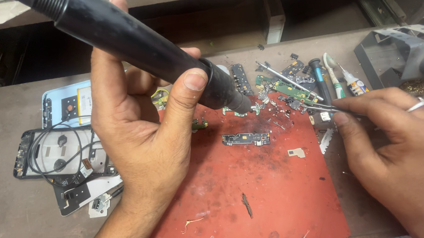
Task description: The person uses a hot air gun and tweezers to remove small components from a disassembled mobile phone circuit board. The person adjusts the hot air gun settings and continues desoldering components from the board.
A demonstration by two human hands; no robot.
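Observation:
My left hand (138, 124) grips a thick black hot-air handpiece (128, 38), its nozzle end pointing down over the red work mat (276, 196). My right hand (397, 140) pinches metal tweezers (320, 107) whose tips reach left toward the small parts at the mat's far edge. A small dark circuit board (246, 139) lies flat on the mat below the nozzle. A tiny green board piece (199, 125) sits just beside my left thumb.
Opened phone bodies with a looped black wire (62, 154) lie at the left. Board scraps, a screwdriver and a small glue bottle (354, 84) crowd the far right. A grey metal stand (403, 47) sits at the top right. The brown bench edge runs along the front.

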